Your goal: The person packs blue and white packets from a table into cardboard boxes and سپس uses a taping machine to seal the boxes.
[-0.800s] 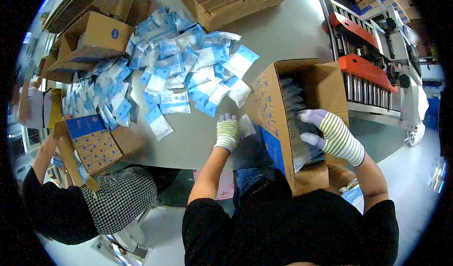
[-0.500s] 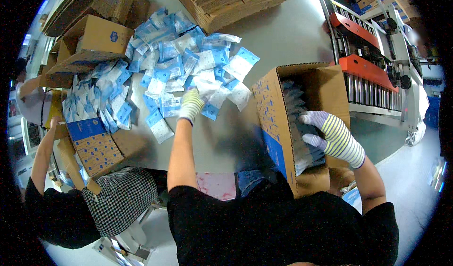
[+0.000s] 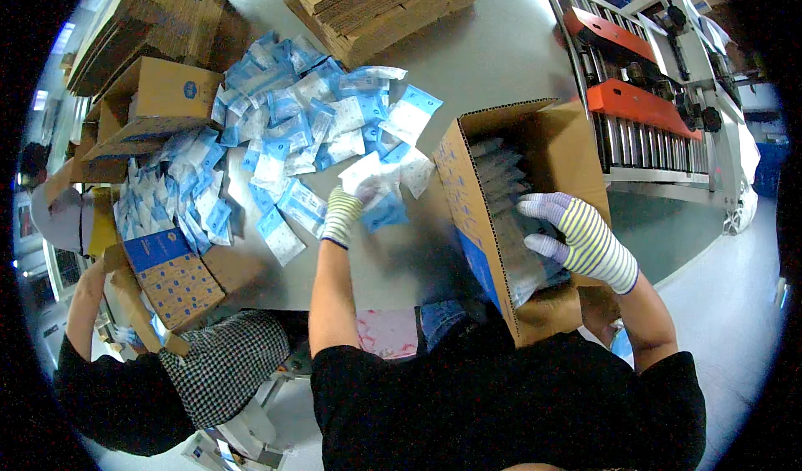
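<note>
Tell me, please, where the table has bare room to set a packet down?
Bare grey table lies between the flat cardboard stack, the open box and the roller conveyor. A smaller patch sits in front of the left hand, near the table edge. The packet pile crowds the left.

1. Left hand point(image 3: 349, 208): knit glove, white with pale yellow-green stripes.
2. Right hand point(image 3: 576, 235): matching striped glove, purple-edged cuff, purple-tipped fingers point(image 3: 535, 207).
3. Torso: black short-sleeved shirt.
</note>
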Tool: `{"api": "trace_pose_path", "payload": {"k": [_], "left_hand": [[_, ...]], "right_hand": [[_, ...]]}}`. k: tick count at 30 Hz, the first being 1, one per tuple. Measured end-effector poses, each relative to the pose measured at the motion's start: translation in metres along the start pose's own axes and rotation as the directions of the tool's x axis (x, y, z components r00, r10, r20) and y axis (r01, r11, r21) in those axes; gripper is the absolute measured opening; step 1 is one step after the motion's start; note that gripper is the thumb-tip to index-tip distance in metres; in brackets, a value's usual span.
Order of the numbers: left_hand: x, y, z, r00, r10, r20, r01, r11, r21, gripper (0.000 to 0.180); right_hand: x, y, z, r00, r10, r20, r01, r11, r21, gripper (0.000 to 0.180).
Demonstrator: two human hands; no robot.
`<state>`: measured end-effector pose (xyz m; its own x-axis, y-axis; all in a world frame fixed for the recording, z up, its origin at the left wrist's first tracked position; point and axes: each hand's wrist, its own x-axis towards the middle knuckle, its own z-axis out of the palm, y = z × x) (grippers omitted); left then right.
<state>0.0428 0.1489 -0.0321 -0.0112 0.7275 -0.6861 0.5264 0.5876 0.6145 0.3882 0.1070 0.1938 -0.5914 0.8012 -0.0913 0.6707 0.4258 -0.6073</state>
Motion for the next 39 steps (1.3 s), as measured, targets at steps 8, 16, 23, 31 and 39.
{"api": "trace_pose_path", "payload": {"k": [8,16,23,31,39], "left_hand": [[-0.057,-0.014,0.058,0.882,0.117,-0.457,-0.341,0.828,-0.445,0.065],[-0.248,0.089,0.010,0.147,0.868,-0.475,-0.787,0.394,0.476,0.033],[-0.267,0.085,0.043,-0.159,0.859,-0.487,-0.747,0.218,0.628,0.031],[-0.270,0.075,0.056,0.042,0.884,-0.466,-0.916,0.221,0.335,0.020],[-0.186,0.051,0.047,0.513,0.670,-0.536,-0.848,0.495,-0.192,0.042]], "right_hand": [[0.019,-0.040,-0.010,0.985,-0.172,-0.017,0.172,0.985,0.018,0.038],[0.035,-0.062,0.008,0.839,-0.406,-0.362,0.425,0.905,-0.029,0.063],[0.039,-0.075,0.010,0.695,-0.688,-0.207,0.662,0.725,-0.189,0.041],[0.022,-0.078,0.005,0.628,-0.767,-0.131,0.759,0.641,-0.113,0.038],[-0.003,-0.043,0.011,1.000,0.004,0.008,-0.008,0.803,0.596,0.049]]}}
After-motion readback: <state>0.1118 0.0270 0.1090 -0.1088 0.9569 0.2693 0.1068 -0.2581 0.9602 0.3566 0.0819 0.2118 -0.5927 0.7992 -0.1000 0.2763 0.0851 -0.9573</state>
